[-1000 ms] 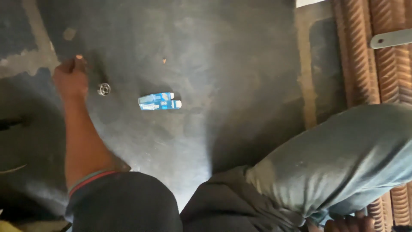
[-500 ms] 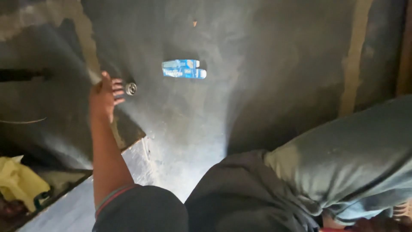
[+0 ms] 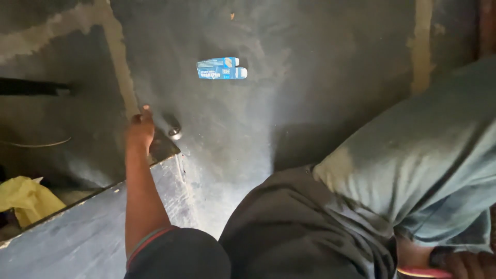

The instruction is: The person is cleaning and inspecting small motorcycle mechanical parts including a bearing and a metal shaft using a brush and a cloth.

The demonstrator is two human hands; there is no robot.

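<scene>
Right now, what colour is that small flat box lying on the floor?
The small box is blue with white patches, seen in the head view.

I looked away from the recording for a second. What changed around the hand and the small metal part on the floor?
The left hand stayed stretched out beside the small round metal part, not visibly gripping it. Mostly the view shifted: hand, part and the blue box slid across the picture together, and a yellow cloth came into view. The box stayed flat on the dark floor, apart from the hand.
</scene>
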